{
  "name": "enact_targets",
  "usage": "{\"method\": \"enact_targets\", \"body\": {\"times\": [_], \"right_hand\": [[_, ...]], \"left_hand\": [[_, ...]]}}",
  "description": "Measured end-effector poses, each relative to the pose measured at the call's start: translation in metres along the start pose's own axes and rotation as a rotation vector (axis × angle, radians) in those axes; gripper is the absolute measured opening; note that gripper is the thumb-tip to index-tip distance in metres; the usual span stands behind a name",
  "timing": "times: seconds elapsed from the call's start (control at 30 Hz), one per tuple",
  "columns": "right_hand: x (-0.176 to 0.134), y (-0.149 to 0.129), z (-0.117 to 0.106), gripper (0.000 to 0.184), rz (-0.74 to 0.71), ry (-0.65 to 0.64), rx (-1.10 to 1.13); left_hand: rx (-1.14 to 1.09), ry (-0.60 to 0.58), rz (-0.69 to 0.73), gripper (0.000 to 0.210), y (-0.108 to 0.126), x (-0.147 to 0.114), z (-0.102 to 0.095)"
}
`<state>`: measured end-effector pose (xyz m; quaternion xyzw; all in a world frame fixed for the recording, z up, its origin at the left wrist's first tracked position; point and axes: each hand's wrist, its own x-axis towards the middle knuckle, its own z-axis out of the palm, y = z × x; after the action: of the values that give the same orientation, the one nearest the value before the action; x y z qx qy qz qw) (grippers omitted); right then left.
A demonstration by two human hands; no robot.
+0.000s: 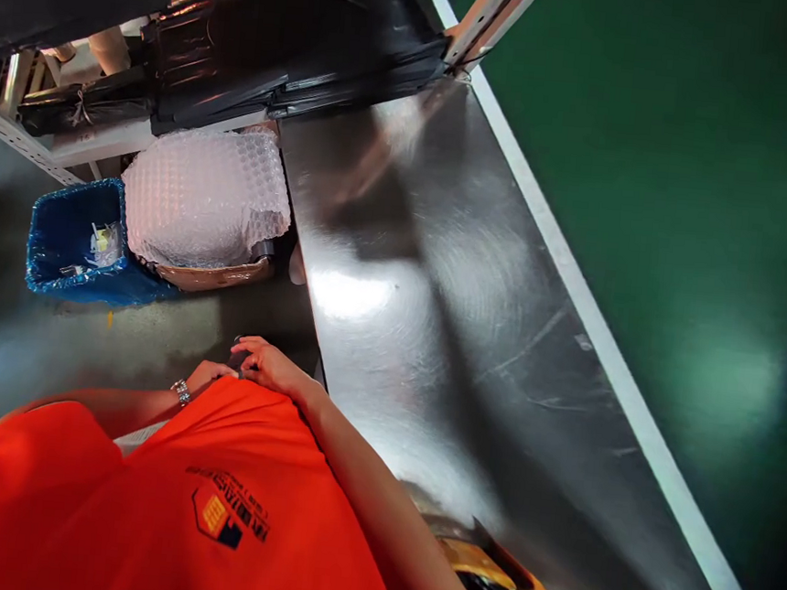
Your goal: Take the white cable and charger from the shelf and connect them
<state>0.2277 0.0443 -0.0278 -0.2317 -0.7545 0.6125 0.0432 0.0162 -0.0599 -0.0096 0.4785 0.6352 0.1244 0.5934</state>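
Note:
My right hand (271,367) and my left hand (211,375) meet in front of my orange shirt (209,508), just off the near edge of the steel table (431,335). The right fingers are bent and touch the left hand. My shirt hides most of the left hand, and a metal bracelet (182,392) shows on that wrist. Something small and dark sits at the fingertips, too small to make out.
A yellow and black object (493,575) lies on the table by my right forearm. A green surface (682,219) runs beyond the table's white edge. On the floor stand a blue bin (68,239) and a box of bubble wrap (206,196). Black plastic rolls (285,38) lie on a shelf.

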Motion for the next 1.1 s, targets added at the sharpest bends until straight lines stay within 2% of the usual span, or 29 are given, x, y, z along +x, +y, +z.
{"method": "enact_targets", "body": {"times": [0.1,0.2,0.37,0.53,0.63,0.7,0.77,0.87,0.93,1.03,1.1], "right_hand": [[-0.008,-0.002,-0.004,0.013,-0.051,0.026,-0.054],[-0.022,-0.006,-0.008,0.013,-0.037,0.042,-0.015],[-0.033,-0.011,-0.008,0.026,0.043,0.085,0.361],[-0.039,-0.014,-0.004,0.026,0.150,0.191,0.706],[-0.045,-0.018,-0.005,0.036,0.167,0.156,0.855],[-0.046,-0.021,-0.008,0.039,0.190,0.098,0.850],[-0.046,-0.023,-0.010,0.033,0.240,0.088,0.761],[-0.043,-0.021,-0.013,0.025,0.288,0.135,0.636],[-0.042,-0.018,-0.012,0.020,0.272,0.180,0.570],[-0.041,-0.013,-0.010,0.015,0.261,0.242,0.513],[-0.040,-0.012,-0.009,0.016,0.293,0.278,0.504]], "left_hand": [[-0.017,-0.022,-0.018,0.029,-0.001,-0.002,-0.006],[0.034,-0.026,0.021,0.033,0.004,-0.004,-0.015],[0.154,-0.117,0.217,0.022,0.018,0.002,-0.026],[0.167,-0.233,0.280,0.009,0.030,0.022,-0.037],[0.191,-0.243,0.455,0.010,0.032,0.035,-0.042],[0.202,-0.188,0.561,0.010,0.029,0.042,-0.041],[0.206,-0.126,0.618,0.008,0.026,0.045,-0.035],[0.174,-0.055,0.666,0.011,0.019,0.045,-0.021],[0.117,0.050,0.675,0.019,0.018,0.043,-0.011],[0.056,0.265,0.582,0.028,0.023,0.043,-0.002],[0.028,0.347,0.390,0.030,0.030,0.044,-0.001]]}}
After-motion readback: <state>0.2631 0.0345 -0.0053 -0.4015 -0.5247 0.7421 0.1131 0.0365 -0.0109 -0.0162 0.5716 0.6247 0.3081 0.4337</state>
